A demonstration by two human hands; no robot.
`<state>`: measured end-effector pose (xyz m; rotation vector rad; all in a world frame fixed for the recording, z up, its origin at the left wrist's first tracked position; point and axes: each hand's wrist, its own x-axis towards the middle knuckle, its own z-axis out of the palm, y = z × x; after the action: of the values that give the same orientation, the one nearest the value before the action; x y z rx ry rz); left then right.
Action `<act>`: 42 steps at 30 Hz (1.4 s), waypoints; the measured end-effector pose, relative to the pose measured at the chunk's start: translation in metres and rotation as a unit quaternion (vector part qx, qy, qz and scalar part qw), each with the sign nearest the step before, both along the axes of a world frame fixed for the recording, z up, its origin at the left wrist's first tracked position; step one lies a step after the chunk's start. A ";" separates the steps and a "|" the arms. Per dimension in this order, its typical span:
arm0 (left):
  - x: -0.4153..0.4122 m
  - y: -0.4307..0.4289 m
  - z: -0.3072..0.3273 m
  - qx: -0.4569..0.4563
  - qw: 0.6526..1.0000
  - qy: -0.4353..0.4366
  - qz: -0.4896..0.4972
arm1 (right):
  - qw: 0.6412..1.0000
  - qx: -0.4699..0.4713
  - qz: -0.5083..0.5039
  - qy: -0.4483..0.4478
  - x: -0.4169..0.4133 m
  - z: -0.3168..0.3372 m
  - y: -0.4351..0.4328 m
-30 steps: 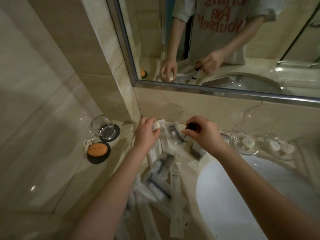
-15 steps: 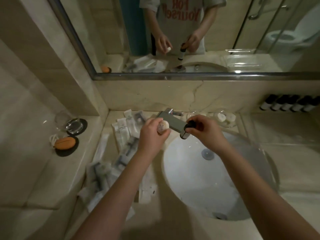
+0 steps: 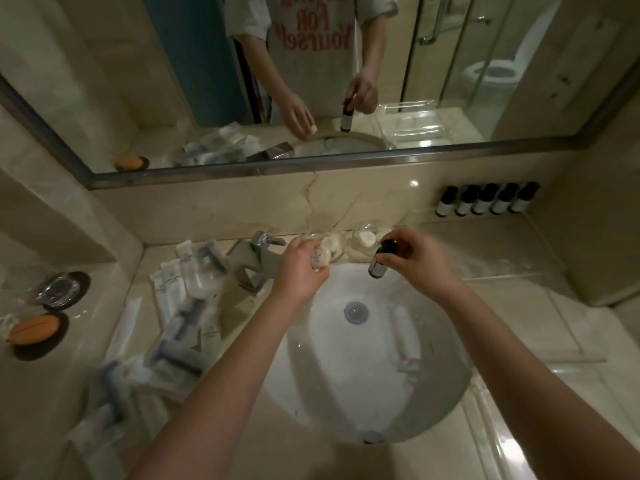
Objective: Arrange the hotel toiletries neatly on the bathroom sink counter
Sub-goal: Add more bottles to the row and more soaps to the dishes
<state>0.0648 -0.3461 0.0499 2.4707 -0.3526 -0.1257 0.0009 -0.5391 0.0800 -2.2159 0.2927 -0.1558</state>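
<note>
While both forearms reach out over the white basin (image 3: 363,386), the left hand (image 3: 298,271) curls its fingers around a small round white soap (image 3: 319,258). It holds the soap above the basin's back rim, just right of the faucet (image 3: 258,261). The right hand (image 3: 414,259) pinches a small dark bottle (image 3: 378,263) by its black cap, thumb and fingertips closed on the top. The bottle hangs cap-up and slightly tilted over the basin's back-right rim. Soap and bottle are apart, and neither touches the counter.

Behind the basin, against the wall, stand two clear glass dishes (image 3: 354,241) with white round pieces inside. Well to the back right of the basin, five dark bottles (image 3: 485,202) with pale labels stand in a tight row along the wall. Left of the basin lies a loose heap of white and clear toiletry packets (image 3: 173,323), overlapping at many angles. Further left of the basin, a drinking glass (image 3: 60,289) and an orange object (image 3: 33,330) each sit on a dark coaster.
</note>
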 end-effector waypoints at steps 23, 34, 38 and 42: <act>0.138 -0.044 -0.050 0.304 0.939 0.150 -0.060 | 0.998 0.067 -0.005 0.013 0.078 -0.052 -0.041; 0.141 -0.045 -0.056 0.320 0.931 0.150 -0.092 | 0.997 0.076 -0.009 0.008 0.074 -0.062 -0.045; 0.141 -0.046 -0.058 0.316 0.932 0.146 -0.095 | 0.997 0.073 -0.013 0.009 0.076 -0.063 -0.045; 0.141 -0.043 -0.059 0.308 0.937 0.138 -0.088 | 0.997 0.076 -0.013 0.007 0.076 -0.060 -0.046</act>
<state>0.2055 -0.3895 -0.0086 2.9685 -0.4634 -0.7548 0.0766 -0.5847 0.0204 -2.0645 0.3292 -0.1282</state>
